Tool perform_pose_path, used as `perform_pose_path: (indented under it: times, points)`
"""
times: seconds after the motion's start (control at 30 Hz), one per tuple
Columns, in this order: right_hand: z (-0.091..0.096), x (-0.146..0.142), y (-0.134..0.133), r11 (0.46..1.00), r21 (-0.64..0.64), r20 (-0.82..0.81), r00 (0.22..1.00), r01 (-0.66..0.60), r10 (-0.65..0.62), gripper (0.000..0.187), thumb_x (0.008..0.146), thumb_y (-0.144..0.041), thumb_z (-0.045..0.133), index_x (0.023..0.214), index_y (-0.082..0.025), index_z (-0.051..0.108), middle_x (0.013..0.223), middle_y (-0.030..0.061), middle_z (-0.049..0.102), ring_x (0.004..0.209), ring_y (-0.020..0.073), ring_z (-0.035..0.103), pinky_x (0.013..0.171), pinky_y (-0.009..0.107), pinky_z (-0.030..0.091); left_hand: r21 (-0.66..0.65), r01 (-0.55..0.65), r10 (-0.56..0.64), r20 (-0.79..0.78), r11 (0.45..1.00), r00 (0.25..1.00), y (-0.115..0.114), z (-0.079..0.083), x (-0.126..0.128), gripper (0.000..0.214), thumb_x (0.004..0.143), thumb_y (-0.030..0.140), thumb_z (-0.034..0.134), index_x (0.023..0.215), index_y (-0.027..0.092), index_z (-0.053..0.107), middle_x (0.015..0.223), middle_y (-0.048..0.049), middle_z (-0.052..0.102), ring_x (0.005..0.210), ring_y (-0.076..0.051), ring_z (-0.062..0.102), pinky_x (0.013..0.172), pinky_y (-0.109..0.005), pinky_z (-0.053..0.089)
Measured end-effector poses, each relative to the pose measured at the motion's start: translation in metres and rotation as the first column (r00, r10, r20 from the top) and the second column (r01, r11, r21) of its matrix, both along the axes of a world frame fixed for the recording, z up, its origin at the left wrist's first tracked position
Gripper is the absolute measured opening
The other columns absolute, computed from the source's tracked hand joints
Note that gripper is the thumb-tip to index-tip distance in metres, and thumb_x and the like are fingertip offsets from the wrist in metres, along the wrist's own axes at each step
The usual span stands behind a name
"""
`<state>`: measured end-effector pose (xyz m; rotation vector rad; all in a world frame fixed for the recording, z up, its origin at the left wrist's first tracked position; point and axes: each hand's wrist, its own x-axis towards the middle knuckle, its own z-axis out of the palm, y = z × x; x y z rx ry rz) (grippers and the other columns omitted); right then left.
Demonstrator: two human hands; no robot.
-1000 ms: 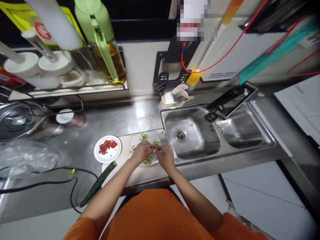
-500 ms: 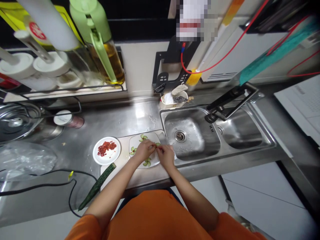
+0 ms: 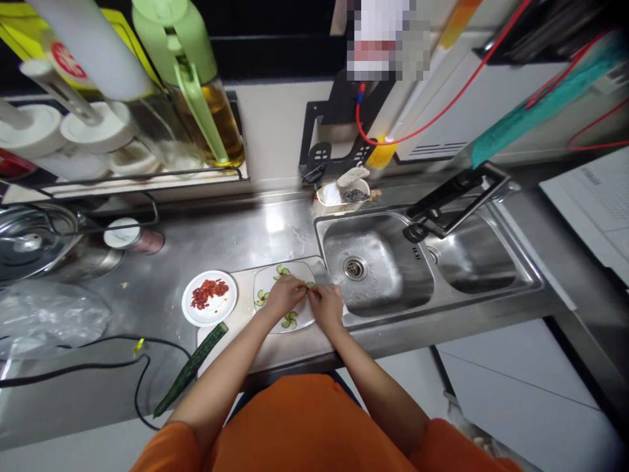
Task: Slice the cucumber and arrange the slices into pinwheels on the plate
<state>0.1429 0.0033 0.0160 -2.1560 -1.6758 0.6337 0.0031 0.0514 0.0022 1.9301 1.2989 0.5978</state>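
Over the right half of a white square plate, my left hand and my right hand meet with fingertips pinched close together. A small green bit shows between the fingertips; whether it is held or lies on the plate I cannot make out. Thin cucumber slices lie fanned in small groups around the plate, some with red bits on them. Under the plate is a pale cutting board. To the left, a round white plate carries chopped red pieces. A whole cucumber rests across the board's left corner.
A steel double sink with a black faucet adjoins the board on the right. Leftward are a plastic bag, a black cable, a lidded jar and a pot. An oil bottle stands on the rack.
My fingertips have shifted very slightly at the same spot over the plate. A reddish bit seen earlier at the fingertips no longer shows clearly. The dishes and cucumber stay in place.
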Motion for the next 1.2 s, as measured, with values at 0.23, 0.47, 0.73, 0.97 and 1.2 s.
perform_pose_path:
  times: [0.23, 0.47, 0.73, 0.97, 1.2]
  points:
    - [-0.0022, 0.0004, 0.0004, 1.0, -0.002, 0.008, 1.0, -0.007, 0.007, 0.013, 0.083, -0.026, 0.056, 0.084, -0.024, 0.068, 0.085, 0.0031, 0.066, 0.092, 0.021, 0.049, 0.066, 0.029, 0.031, -0.035, 0.024, -0.025, -0.036, 0.999, 0.999, 0.0018, -0.0022, 0.0003, 0.011, 0.074, 0.016, 0.062, 0.08, 0.019, 0.071, 0.077, -0.0029, 0.064, 0.079, -0.016, 0.058, 0.074, -0.027, 0.045]
    - [-0.0058, 0.001, 0.0002, 1.0, 0.02, 0.013, 1.0, -0.016, 0.015, 0.014, 0.083, -0.028, 0.055, 0.084, -0.024, 0.068, 0.083, 0.0036, 0.065, 0.088, 0.0203, 0.049, 0.068, 0.029, 0.032, -0.022, 0.021, -0.022, -0.036, 1.0, 0.999, 0.0011, -0.0064, -0.0003, 0.01, 0.075, 0.018, 0.062, 0.08, 0.02, 0.071, 0.076, -0.0027, 0.064, 0.078, -0.015, 0.058, 0.072, -0.027, 0.045]
    - [-0.0009, 0.0019, -0.0015, 0.998, 0.056, -0.01, 1.0, -0.022, 0.023, 0.015, 0.083, -0.029, 0.055, 0.083, -0.023, 0.068, 0.082, 0.003, 0.066, 0.085, 0.0197, 0.049, 0.07, 0.029, 0.033, -0.012, 0.007, -0.007, -0.026, 1.0, 1.0, -0.0005, -0.0052, -0.0013, 0.012, 0.072, 0.015, 0.063, 0.081, 0.019, 0.07, 0.076, -0.0027, 0.064, 0.079, -0.016, 0.058, 0.073, -0.027, 0.045]
    - [-0.0005, 0.004, -0.0035, 0.998, 0.059, -0.004, 1.0, -0.014, 0.014, 0.016, 0.084, -0.031, 0.055, 0.081, -0.023, 0.068, 0.081, 0.0032, 0.066, 0.086, 0.0195, 0.049, 0.07, 0.028, 0.032, -0.027, 0.001, -0.002, -0.033, 1.0, 0.999, -0.0019, -0.0055, -0.0009, 0.011, 0.074, 0.018, 0.063, 0.082, 0.02, 0.07, 0.077, -0.0031, 0.064, 0.079, -0.016, 0.059, 0.073, -0.027, 0.046]
    - [0.0015, 0.0058, -0.0047, 0.997, 0.072, -0.036, 0.999, -0.012, 0.015, 0.014, 0.082, -0.029, 0.055, 0.081, -0.022, 0.067, 0.081, 0.0023, 0.066, 0.082, 0.0186, 0.05, 0.073, 0.028, 0.032, 0.011, -0.028, 0.028, -0.023, 1.0, 0.999, -0.0035, -0.0064, -0.0012, 0.009, 0.074, 0.019, 0.065, 0.081, 0.019, 0.07, 0.078, -0.0032, 0.065, 0.08, -0.017, 0.059, 0.075, -0.028, 0.047]
